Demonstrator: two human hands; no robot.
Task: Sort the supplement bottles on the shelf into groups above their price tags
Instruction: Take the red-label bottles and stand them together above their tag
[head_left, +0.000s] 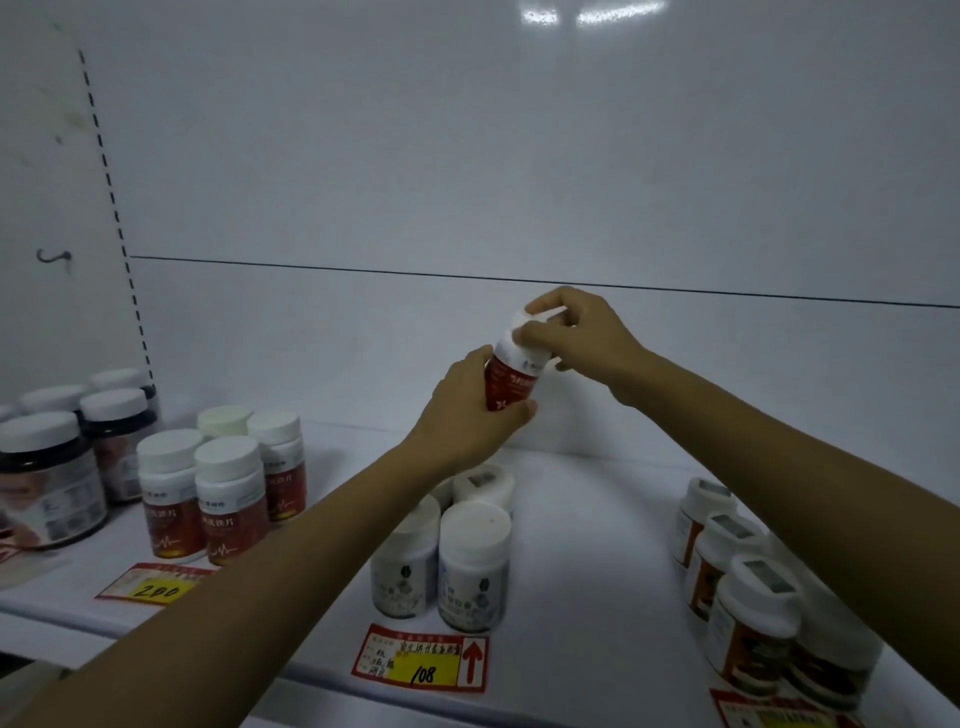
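Observation:
I hold a red-labelled bottle (511, 371) with a white cap up in the air above the shelf's middle. My left hand (470, 415) grips its body from the left and below. My right hand (576, 332) pinches its cap from the right. Below it stands a group of white-labelled bottles (472, 561) above the "108" price tag (422, 659). Several red-labelled bottles (228, 483) stand at the left above the "200" price tag (156, 584). Orange-labelled bottles (748, 597) stand at the right above a partly cut-off tag (779, 714).
Dark jars with white lids (49, 478) stand at the far left. The white shelf (587, 545) has bare surface between the middle and right groups. A white back panel (467, 182) rises behind everything, with a slotted upright (117, 218) at the left.

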